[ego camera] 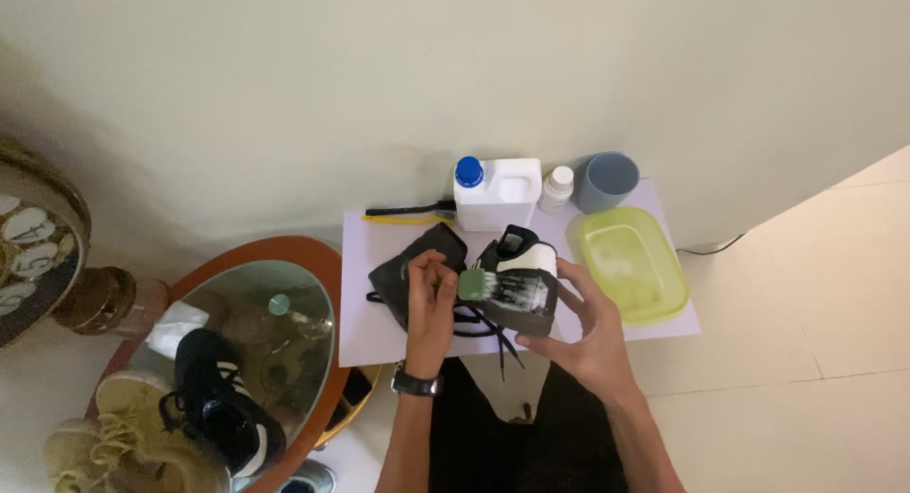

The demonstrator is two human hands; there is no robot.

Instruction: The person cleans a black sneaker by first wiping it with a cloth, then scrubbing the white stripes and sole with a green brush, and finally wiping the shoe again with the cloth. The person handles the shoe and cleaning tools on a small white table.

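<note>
Left hand (pixel 431 294) fingers clamped on green brush (pixel 474 284), right hand (pixel 588 327) fingers clamped on dark shoe (pixel 521 294)

head view | worn on the person's head | faces steeply down at the white sheet (pixel 379 337) by the wall (pixel 379 76) | arm's reach away | only view
</note>
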